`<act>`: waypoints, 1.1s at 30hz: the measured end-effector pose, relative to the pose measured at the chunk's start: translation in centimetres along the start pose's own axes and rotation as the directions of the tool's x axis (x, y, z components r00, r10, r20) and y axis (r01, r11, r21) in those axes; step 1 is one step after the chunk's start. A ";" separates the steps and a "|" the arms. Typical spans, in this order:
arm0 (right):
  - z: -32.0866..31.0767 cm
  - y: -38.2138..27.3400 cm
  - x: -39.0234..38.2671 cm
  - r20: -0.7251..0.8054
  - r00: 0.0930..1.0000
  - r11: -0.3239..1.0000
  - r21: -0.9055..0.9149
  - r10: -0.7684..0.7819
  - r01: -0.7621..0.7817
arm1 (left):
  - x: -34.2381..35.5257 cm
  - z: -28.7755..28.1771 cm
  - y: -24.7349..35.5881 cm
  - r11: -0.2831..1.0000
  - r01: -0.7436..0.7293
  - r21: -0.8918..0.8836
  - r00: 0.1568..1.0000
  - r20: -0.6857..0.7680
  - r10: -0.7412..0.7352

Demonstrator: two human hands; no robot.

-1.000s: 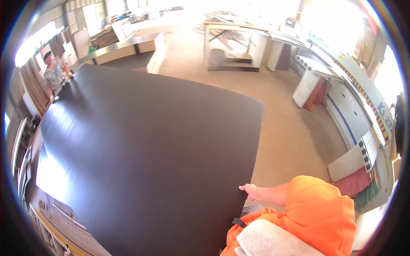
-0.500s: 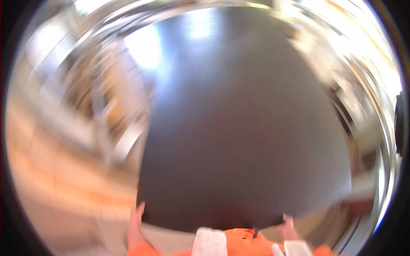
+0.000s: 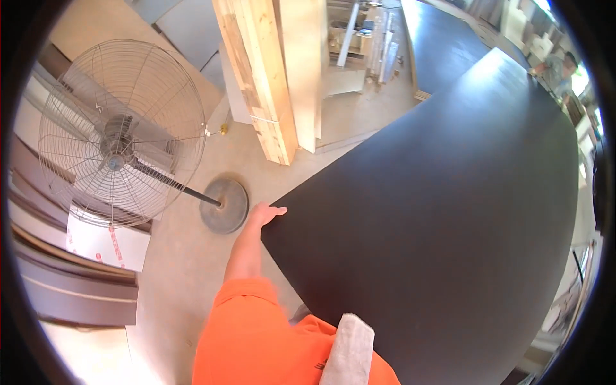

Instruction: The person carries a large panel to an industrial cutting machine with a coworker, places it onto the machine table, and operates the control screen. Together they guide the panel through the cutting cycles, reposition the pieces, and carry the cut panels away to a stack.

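Observation:
My left hand grips the near left edge of a large dark board, its thumb lying on the top face and its other fingers hidden. The board stretches from me toward the upper right, where a co-worker in a grey top stands by its far end. My orange-clothed body shows at the bottom with a pale cloth against it. My right hand is not in view.
A standing fan with a round base stands left of my hand, before layered panels. Upright timber beams and pale boards stand ahead. Another dark board on a stack lies beyond, near assorted offcuts.
My view has swung round sharply, so the fan and timber now show and the board extends to the right. My right hand, seen on the board's edge earlier, has left view.

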State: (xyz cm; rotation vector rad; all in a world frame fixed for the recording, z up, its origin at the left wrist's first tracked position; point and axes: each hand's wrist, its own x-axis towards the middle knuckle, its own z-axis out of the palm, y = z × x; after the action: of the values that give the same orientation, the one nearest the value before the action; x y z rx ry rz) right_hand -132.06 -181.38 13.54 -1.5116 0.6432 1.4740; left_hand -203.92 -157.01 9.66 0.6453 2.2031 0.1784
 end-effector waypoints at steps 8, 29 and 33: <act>-15.1 15.7 -13.2 0.199 0.961 0.866 0.494 -0.194 0.073 | -3.2 0.5 -16.3 0.965 -0.242 0.100 0.969 0.078 0.235; -49.1 53.3 -33.4 -0.417 0.886 0.756 0.507 -0.205 0.413 | -21.8 -9.5 -50.0 0.900 -0.251 -0.355 0.909 0.234 0.345; -54.8 58.1 -37.2 -0.558 0.494 0.594 0.004 -0.667 0.805 | -28.6 -9.4 -52.7 0.935 -0.247 -0.253 0.932 0.201 0.301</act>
State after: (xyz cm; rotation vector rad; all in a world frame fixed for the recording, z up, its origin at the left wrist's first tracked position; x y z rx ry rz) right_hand -160.35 -263.33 29.05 -1.6529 0.3515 0.2765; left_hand -216.13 -215.91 17.70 0.8036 1.8234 0.4648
